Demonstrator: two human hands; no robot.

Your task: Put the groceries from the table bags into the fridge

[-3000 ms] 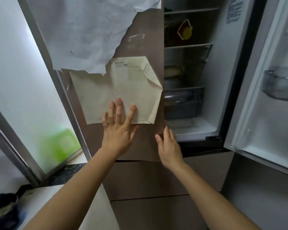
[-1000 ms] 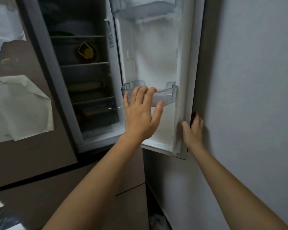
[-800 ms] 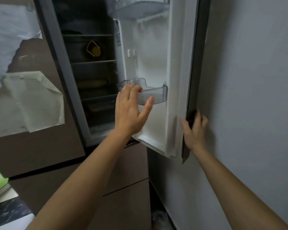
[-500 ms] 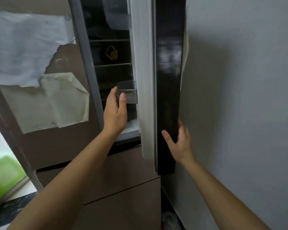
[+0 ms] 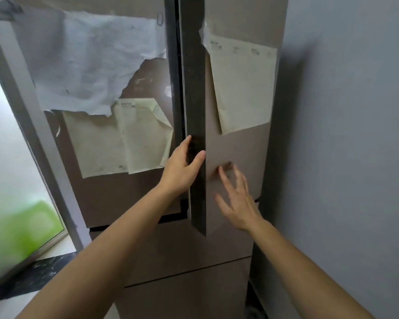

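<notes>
Far left of the grip, a blurred green object [image 5: 21,226] shows behind a window frame [image 5: 32,134]. On the fridge's left door [image 5: 148,84], up and left of the grip, torn white paper [image 5: 90,65] overlaps a creased cream sheet [image 5: 129,139]. The left hand [image 5: 181,166] holds the dark side edge of the right door [image 5: 195,88], fingers wrapped behind it and thumb across its face; the door stands slightly ajar. Just right of the grip, the right hand [image 5: 237,199] is spread wide and blurred at the door's front, and contact cannot be told. Above it hangs a second cream sheet [image 5: 242,88]. Drawer fronts [image 5: 182,249] lie below the grip, and a grey wall [image 5: 343,134] lies at far right.
</notes>
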